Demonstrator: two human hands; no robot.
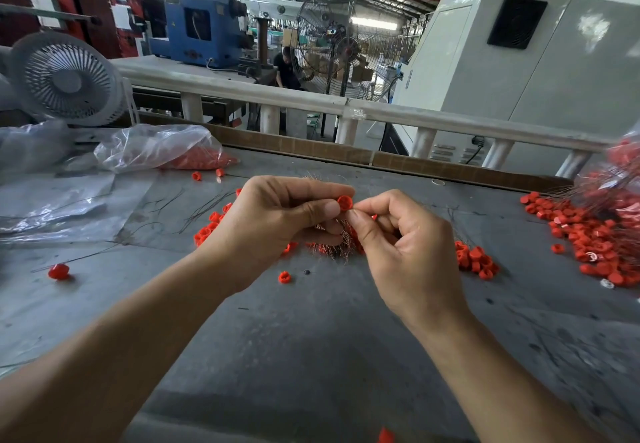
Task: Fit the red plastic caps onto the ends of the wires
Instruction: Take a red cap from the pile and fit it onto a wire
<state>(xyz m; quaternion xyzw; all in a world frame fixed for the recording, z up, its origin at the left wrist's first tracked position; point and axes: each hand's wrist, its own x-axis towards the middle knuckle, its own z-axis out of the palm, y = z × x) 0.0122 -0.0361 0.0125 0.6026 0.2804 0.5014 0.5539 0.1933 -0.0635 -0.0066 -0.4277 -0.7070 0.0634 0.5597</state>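
Surface (311, 338): grey, scuffed, with a white rail along its far edge.
Left hand (277, 220): thumb and forefinger pinch one red cap (345, 202), raised above the surface.
Right hand (408, 245): fingertips pinched on a thin wire at the cap; the wire is hard to make out.
Wire bundle (332, 238): below the cap, under both hands.
Loose caps (478, 260): right of the cap, on the surface.
Capped pile (588, 231): far right of the cap.
Bag (162, 148): far left of the cap, holding red pieces.

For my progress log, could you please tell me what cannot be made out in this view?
- Wire tip at the held red cap: too thin, hidden between the left hand and right hand.
- Wire bundle: mostly behind both hands.
- Bagged caps: blurred, cut off by the right edge.
- Cap at the bottom edge: cut off.
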